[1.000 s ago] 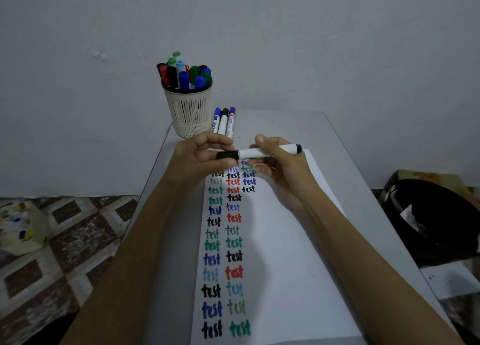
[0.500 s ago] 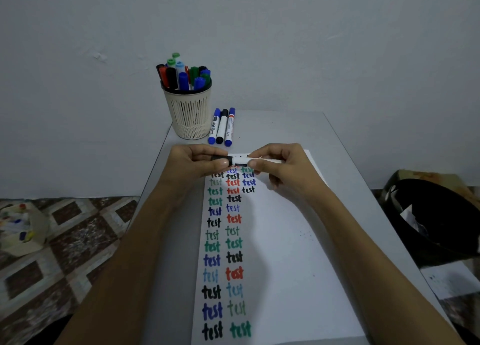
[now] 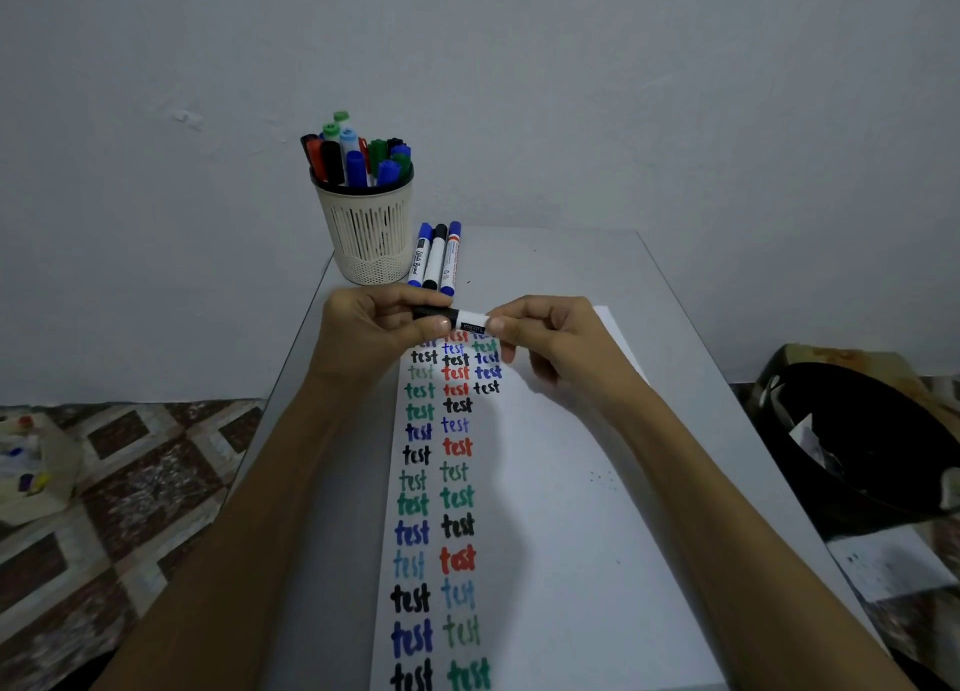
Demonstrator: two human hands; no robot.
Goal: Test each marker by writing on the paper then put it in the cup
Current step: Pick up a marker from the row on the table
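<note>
While the left hand (image 3: 382,329) grips its black cap, the right hand (image 3: 545,339) pinches the marker (image 3: 470,320).

Both hands, left hand (image 3: 376,326) and right hand (image 3: 550,342), grip one black marker (image 3: 457,318) above paper (image 3: 545,534); cup (image 3: 370,233) far left.

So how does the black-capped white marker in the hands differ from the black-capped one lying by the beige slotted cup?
The held marker sits crosswise above the white paper, the left hand gripping its black end, the right hand its barrel. The lying marker points away, untouched on the grey table between two blue-capped markers. Both are white-barrelled with black caps.
</note>
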